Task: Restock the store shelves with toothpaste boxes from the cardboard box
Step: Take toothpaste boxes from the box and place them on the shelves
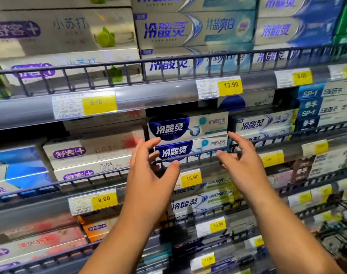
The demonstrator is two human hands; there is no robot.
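Two dark-blue-and-white toothpaste boxes lie stacked on the middle shelf, the upper box [188, 126] on the lower box [190, 150], behind a dark wire rail [198, 155]. My left hand [151, 165] hovers just left of the lower box with fingers spread and loosely bent, holding nothing. My right hand [242, 155] hovers at the stack's right end, fingers relaxed, also holding nothing. Neither hand clearly touches a box. The cardboard box is out of view.
Shelves of toothpaste boxes fill the view: white-and-purple boxes [85, 153] to the left, blue-and-white ones [263, 123] to the right. Yellow price tags [191, 177] sit on grey shelf edges [158, 93]. Wire rails front each shelf.
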